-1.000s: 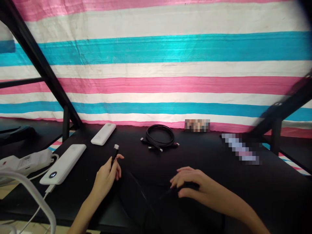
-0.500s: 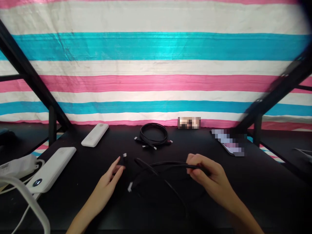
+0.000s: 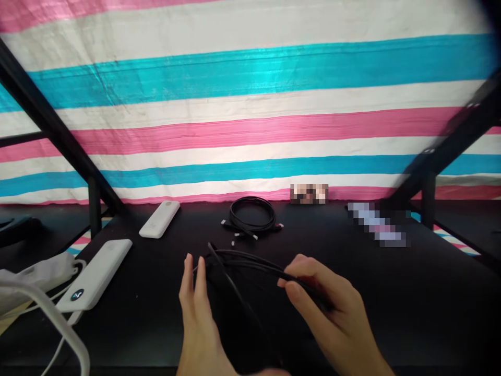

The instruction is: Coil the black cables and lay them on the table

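A black cable (image 3: 242,261) loops over the black table (image 3: 391,292) in front of me. My right hand (image 3: 324,308) is closed around several strands of it, lifting them slightly. My left hand (image 3: 198,308) stands edge-on with its fingers straight and close together, its fingertips against the left side of the loop. Whether the left hand grips a strand I cannot make out. Farther back lies a second black cable coil (image 3: 252,216) with small white-tipped plugs.
Two white power banks lie at the left, one near the back (image 3: 159,219) and one nearer (image 3: 96,274) with a lit indicator and a white lead. A white power strip (image 3: 35,274) sits at the far left. Black frame posts (image 3: 94,206) stand before the striped cloth.
My left hand let go of the plug end and came flat to the loop's left side. My right hand gathered the cable and drew it leftward toward the middle.
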Demonstrator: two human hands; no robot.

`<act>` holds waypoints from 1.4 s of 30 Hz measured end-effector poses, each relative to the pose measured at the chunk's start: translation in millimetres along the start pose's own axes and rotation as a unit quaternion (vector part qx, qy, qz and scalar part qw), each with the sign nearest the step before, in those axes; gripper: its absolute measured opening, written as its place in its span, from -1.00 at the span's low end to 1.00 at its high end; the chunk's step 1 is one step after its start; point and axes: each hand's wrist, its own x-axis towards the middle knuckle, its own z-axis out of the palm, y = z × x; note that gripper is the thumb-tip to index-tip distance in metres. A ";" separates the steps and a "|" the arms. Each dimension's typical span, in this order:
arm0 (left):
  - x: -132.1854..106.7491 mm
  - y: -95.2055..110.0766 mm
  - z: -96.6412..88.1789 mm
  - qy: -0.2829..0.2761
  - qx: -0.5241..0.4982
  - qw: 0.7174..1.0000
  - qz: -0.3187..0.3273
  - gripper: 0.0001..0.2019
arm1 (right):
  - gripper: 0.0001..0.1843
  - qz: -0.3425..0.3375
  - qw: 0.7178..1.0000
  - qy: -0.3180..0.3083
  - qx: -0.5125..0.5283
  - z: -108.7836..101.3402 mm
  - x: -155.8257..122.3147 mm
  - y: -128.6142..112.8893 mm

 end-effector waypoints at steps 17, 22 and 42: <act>39.9 -78.4 -59.5 0.128 -0.214 0.940 -0.231 -0.64 | -0.64 0.120 0.992 0.043 -0.003 -31.9 1.7 57.9; 60.8 -48.2 -73.3 0.060 -0.206 0.968 -0.128 -0.68 | -0.78 -0.072 0.980 -0.182 -0.025 -40.9 31.5 24.2; 88.0 14.4 -72.4 0.026 -0.148 0.989 -0.009 -0.52 | -0.88 -0.072 0.997 -0.017 0.012 8.6 87.9 -50.4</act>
